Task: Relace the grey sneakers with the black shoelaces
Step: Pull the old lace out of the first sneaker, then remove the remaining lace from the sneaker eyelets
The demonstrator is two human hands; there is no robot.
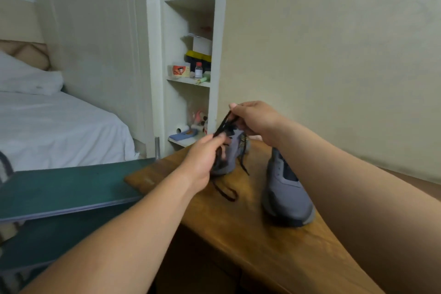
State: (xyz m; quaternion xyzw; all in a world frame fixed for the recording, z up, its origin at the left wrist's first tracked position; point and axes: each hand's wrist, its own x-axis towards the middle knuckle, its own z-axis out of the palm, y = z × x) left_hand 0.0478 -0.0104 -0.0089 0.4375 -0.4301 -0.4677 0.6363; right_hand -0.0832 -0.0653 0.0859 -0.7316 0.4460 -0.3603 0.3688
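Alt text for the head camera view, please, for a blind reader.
A person's left hand and right hand pinch a black shoelace above a grey sneaker on a wooden table. A second grey sneaker sits to its right, nearer the camera.

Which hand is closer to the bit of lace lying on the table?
Left. The left hand is just above the loop on the table; the right hand is higher and farther back, pinching the lace.
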